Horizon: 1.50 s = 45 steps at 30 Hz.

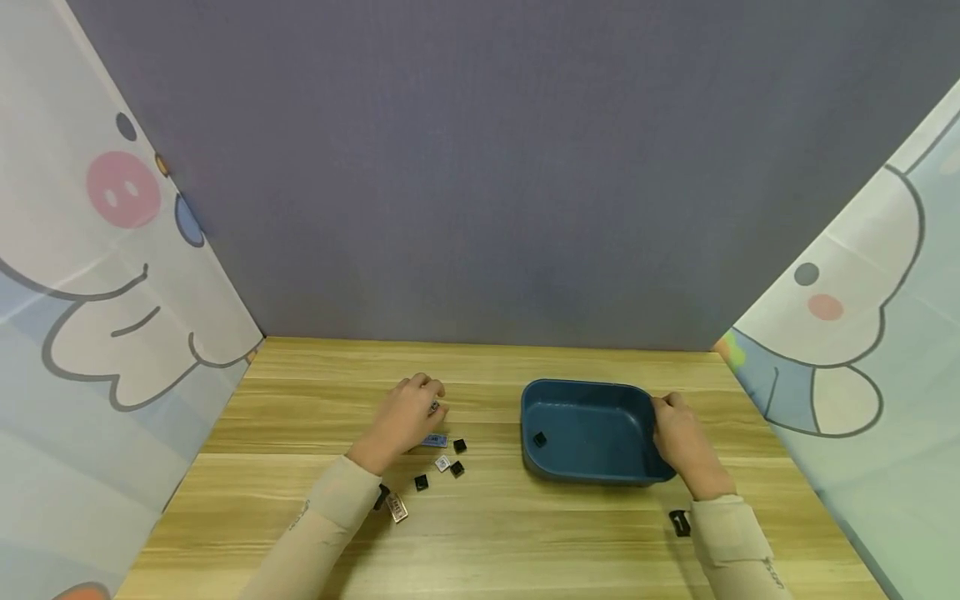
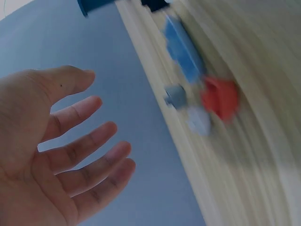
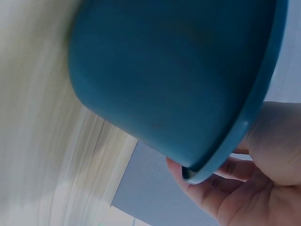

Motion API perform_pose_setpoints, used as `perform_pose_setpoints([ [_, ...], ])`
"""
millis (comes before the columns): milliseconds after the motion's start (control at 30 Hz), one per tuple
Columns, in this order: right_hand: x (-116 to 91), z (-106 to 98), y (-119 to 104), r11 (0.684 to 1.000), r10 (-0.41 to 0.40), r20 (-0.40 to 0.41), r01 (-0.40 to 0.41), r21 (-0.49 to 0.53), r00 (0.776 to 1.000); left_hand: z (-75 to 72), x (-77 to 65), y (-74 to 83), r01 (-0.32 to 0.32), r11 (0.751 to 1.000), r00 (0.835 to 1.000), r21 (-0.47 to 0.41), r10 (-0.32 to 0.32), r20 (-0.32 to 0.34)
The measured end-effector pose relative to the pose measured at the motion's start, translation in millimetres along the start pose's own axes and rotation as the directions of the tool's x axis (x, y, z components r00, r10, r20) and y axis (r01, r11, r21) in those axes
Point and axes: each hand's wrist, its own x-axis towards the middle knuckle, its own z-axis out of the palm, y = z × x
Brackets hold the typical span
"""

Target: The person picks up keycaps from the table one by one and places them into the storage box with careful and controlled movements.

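Observation:
My left hand (image 1: 405, 421) hovers over small pieces on the table, fingers spread and loosely bent. Nothing sits between its fingers in the left wrist view. Near it, that view shows a blurred blue oblong piece (image 2: 184, 49), a red piece (image 2: 220, 99), a small grey piece (image 2: 176, 96) and a whitish one (image 2: 199, 120). On the right, my right hand (image 1: 682, 442) grips the short right rim of a dark blue plastic bin (image 1: 600, 479). Its fingers curl around that rim in the right wrist view. A small black square piece (image 1: 540, 439) lies inside the bin.
Several small black squares (image 1: 422, 482) and a white square (image 1: 442, 462) lie between left hand and bin. A tan printed tag (image 1: 397, 507) and a black piece (image 1: 382, 497) lie by the left sleeve. Another black piece (image 1: 679, 523) is beside the right wrist. A grey panel (image 1: 480, 208) stands behind.

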Motion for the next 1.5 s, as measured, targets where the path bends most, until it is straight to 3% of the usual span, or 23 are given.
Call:
perform_pose_setpoints([
  [167, 0, -1, 2, 1.000, 0.002, 0.018, -0.002, 0.026, 1.000, -3.2, -10.8, -18.3, 0.060, 0.998, 0.998, -0.002, -0.060, -0.003],
  [433, -1, -3, 12, 0.986, 0.087, 0.071, -0.096, 0.138, 0.994, -2.2, -22.3, -36.2, 0.118, 0.993, 0.992, 0.008, -0.118, 0.041],
  [600, -1, -7, 17, 0.975, 0.090, 0.064, -0.101, 0.199, 0.994, -0.2, -25.0, -41.5, 0.116, 0.993, 0.991, -0.008, -0.115, 0.072],
  [867, -2, -6, 27, 0.929, 0.137, 0.135, -0.174, 0.325, 0.981, 5.6, -25.6, -46.7, 0.123, 0.992, 0.982, -0.026, -0.118, 0.146],
  [1300, -1, -12, 31, 0.883, 0.159, 0.194, -0.227, 0.411, 0.968, 13.1, -23.1, -51.5, 0.067, 0.998, 0.983, -0.020, -0.063, 0.172],
  [1500, -1, -10, 34, 0.876, 0.158, 0.198, -0.230, 0.423, 0.967, 12.5, -22.2, -51.6, 0.052, 0.999, 0.984, -0.014, -0.049, 0.173],
])
